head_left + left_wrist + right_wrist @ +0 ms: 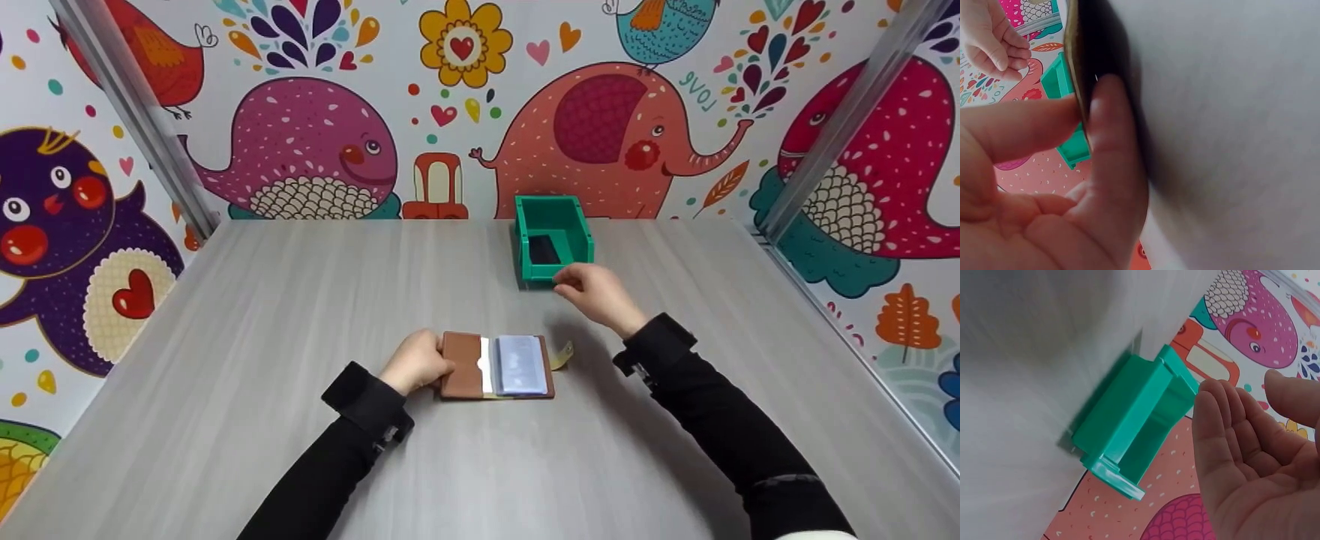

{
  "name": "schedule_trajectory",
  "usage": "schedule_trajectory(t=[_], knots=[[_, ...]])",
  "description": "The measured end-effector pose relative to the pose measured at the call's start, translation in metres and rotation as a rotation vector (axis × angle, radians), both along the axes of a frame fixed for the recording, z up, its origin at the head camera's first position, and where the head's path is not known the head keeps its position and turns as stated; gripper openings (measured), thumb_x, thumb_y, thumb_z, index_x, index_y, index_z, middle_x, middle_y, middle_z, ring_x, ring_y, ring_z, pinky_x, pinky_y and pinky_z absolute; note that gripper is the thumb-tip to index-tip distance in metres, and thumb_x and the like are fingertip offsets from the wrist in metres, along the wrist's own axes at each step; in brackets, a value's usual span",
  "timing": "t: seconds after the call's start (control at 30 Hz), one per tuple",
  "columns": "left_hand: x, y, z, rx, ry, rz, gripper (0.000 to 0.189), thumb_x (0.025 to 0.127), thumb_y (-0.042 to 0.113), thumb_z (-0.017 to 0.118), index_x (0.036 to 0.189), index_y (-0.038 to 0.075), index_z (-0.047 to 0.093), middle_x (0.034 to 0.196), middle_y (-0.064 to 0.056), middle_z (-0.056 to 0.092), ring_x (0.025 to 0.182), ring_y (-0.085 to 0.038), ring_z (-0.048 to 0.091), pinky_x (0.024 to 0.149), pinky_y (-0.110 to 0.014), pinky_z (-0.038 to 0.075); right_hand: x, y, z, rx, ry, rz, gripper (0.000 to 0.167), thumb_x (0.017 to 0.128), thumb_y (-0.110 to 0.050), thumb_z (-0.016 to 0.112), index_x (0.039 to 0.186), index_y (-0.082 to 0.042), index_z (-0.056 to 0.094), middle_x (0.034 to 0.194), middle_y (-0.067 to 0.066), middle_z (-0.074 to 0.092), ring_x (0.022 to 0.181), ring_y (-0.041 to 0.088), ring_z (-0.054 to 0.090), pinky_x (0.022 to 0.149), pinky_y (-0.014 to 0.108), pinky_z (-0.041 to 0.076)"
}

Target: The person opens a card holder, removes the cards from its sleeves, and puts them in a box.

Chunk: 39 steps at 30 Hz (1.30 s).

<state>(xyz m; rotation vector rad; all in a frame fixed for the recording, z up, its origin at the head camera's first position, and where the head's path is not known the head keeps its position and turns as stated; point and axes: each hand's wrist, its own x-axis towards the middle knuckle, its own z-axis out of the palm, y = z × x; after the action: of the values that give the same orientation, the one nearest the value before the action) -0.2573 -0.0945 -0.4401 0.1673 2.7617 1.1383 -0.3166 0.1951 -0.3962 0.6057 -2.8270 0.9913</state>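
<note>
A brown card wallet lies spread on the table, its clear plastic card sleeves facing up and its snap strap sticking out to the right. My left hand pinches the wallet's left cover between thumb and fingers; the left wrist view shows the cover's edge between them. Above the table, by the front right corner of a green bin, hovers my right hand. Its fingers are loosely bent, the thumb stands apart, and nothing is in it. Inside the bin is a flat dark object.
The bin stands near the back of the grey table, close to the printed back wall. Metal posts rise at the back corners, and printed panels border both sides.
</note>
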Motion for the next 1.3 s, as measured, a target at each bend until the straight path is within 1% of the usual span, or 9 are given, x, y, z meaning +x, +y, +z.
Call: schedule_trajectory(t=[0.17, 0.33, 0.57, 0.7, 0.83, 0.9, 1.03, 1.3], knots=[[0.000, 0.001, 0.001, 0.000, -0.011, 0.006, 0.016, 0.075, 0.000, 0.071, 0.066, 0.005, 0.059, 0.068, -0.001, 0.057, 0.061, -0.016, 0.052, 0.055, -0.024, 0.040, 0.006, -0.002, -0.004, 0.039, 0.031, 0.031, 0.018, 0.096, -0.009, 0.064, 0.110, 0.002, 0.069, 0.102, 0.015, 0.067, 0.091, 0.027, 0.063, 0.084, 0.042, 0.052], [0.001, 0.000, 0.002, 0.003, -0.004, -0.004, 0.021, 0.075, -0.001, 0.069, 0.061, 0.007, 0.056, 0.064, 0.000, 0.055, 0.058, -0.016, 0.051, 0.054, -0.024, 0.039, 0.012, -0.005, -0.008, 0.082, 0.051, 0.084, 0.017, 0.096, -0.008, 0.064, 0.108, 0.002, 0.071, 0.101, 0.014, 0.069, 0.089, 0.026, 0.063, 0.083, 0.042, 0.053], [0.001, -0.001, 0.001, -0.002, 0.007, -0.010, 0.013, 0.076, 0.000, 0.071, 0.066, 0.003, 0.062, 0.065, 0.000, 0.057, 0.060, -0.016, 0.052, 0.058, -0.024, 0.041, 0.017, -0.012, -0.016, 0.121, 0.049, 0.152, 0.016, 0.093, -0.007, 0.067, 0.105, 0.002, 0.072, 0.097, 0.012, 0.070, 0.086, 0.025, 0.063, 0.080, 0.042, 0.053], [0.001, 0.000, 0.000, -0.024, 0.008, -0.023, 0.022, 0.078, 0.002, 0.072, 0.063, 0.006, 0.057, 0.064, 0.001, 0.053, 0.061, -0.016, 0.047, 0.061, -0.026, 0.039, 0.020, -0.015, -0.021, 0.151, 0.065, 0.183, 0.016, 0.092, -0.007, 0.068, 0.105, 0.003, 0.073, 0.097, 0.013, 0.071, 0.087, 0.026, 0.064, 0.080, 0.042, 0.053], [0.000, 0.000, 0.000, -0.031, 0.008, -0.024, 0.028, 0.080, 0.004, 0.073, 0.061, 0.009, 0.053, 0.064, 0.001, 0.050, 0.061, -0.016, 0.045, 0.060, -0.026, 0.036, 0.023, -0.020, -0.025, 0.188, 0.064, 0.203, 0.018, 0.092, -0.008, 0.068, 0.106, 0.003, 0.073, 0.098, 0.013, 0.071, 0.088, 0.025, 0.066, 0.080, 0.042, 0.054], [0.000, 0.000, 0.000, -0.030, 0.006, -0.019, 0.028, 0.079, 0.004, 0.073, 0.061, 0.009, 0.053, 0.063, 0.002, 0.050, 0.060, -0.016, 0.045, 0.058, -0.025, 0.036, 0.025, -0.021, -0.026, 0.201, 0.058, 0.210, 0.018, 0.092, -0.008, 0.068, 0.107, 0.002, 0.073, 0.099, 0.013, 0.071, 0.089, 0.025, 0.066, 0.081, 0.041, 0.054], [0.000, 0.000, 0.000, -0.036, 0.009, -0.021, 0.030, 0.079, 0.003, 0.072, 0.058, 0.010, 0.052, 0.059, 0.003, 0.047, 0.057, -0.015, 0.043, 0.055, -0.025, 0.033, 0.027, -0.024, -0.028, 0.228, 0.074, 0.228, 0.017, 0.092, -0.006, 0.068, 0.106, 0.002, 0.072, 0.098, 0.013, 0.071, 0.089, 0.026, 0.066, 0.081, 0.041, 0.054], [0.000, 0.000, 0.001, -0.035, 0.010, -0.025, 0.030, 0.078, 0.002, 0.072, 0.057, 0.010, 0.052, 0.058, 0.003, 0.048, 0.057, -0.015, 0.044, 0.055, -0.025, 0.034, 0.029, -0.026, -0.036, 0.260, 0.110, 0.266, 0.015, 0.089, -0.001, 0.068, 0.103, 0.003, 0.072, 0.097, 0.013, 0.070, 0.091, 0.027, 0.067, 0.081, 0.042, 0.053]])
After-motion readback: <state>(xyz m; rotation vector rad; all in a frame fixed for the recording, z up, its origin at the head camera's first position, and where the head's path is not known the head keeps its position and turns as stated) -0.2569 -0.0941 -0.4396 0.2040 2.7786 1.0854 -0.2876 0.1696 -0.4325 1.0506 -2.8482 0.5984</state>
